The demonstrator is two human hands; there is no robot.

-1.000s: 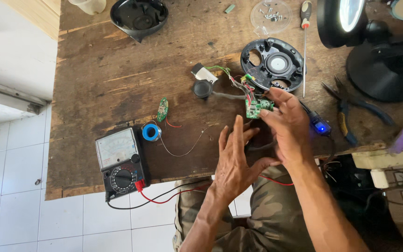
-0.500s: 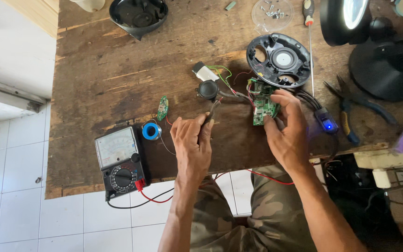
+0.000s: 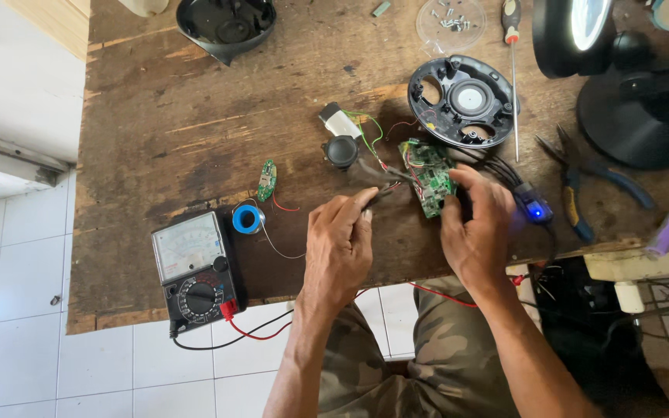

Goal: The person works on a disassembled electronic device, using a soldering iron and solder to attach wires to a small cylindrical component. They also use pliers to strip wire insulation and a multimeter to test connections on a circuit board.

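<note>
Head view, looking down on a worn wooden table (image 3: 195, 101).

Left hand (image 3: 340, 249): closed in a pinch around a thin dark probe (image 3: 381, 193), tip aimed toward the green circuit board (image 3: 430, 176). The probe tip is blurred; contact with the board cannot be judged.

Right hand (image 3: 474, 232): fingers curled on the near right edge of the circuit board, gripping it and holding it tilted above the table. Board sits toward the middle of the table's near half, with thin coloured wires running off it toward a small white block (image 3: 338, 121) and a round black part (image 3: 341, 151) just to its left.

Beyond the board: round black speaker housing (image 3: 462, 99), upside down, innards exposed. A screwdriver (image 3: 512, 46) lies just to its right, pointing to the near edge.

Near left corner: analogue multimeter (image 3: 195, 267), red and black leads hanging over the near edge. Beside it a blue roll of solder (image 3: 246, 219) and a small green board (image 3: 266, 179).

Right side: pliers (image 3: 574, 186) with blue handles, a purple cylinder cell (image 3: 667, 231), a black lamp base (image 3: 644, 116). A small device with a blue light (image 3: 534, 209) lies just right of the right hand.

Far edge: black bowl-shaped shell (image 3: 226, 23), clear lid with screws (image 3: 451, 23).
</note>
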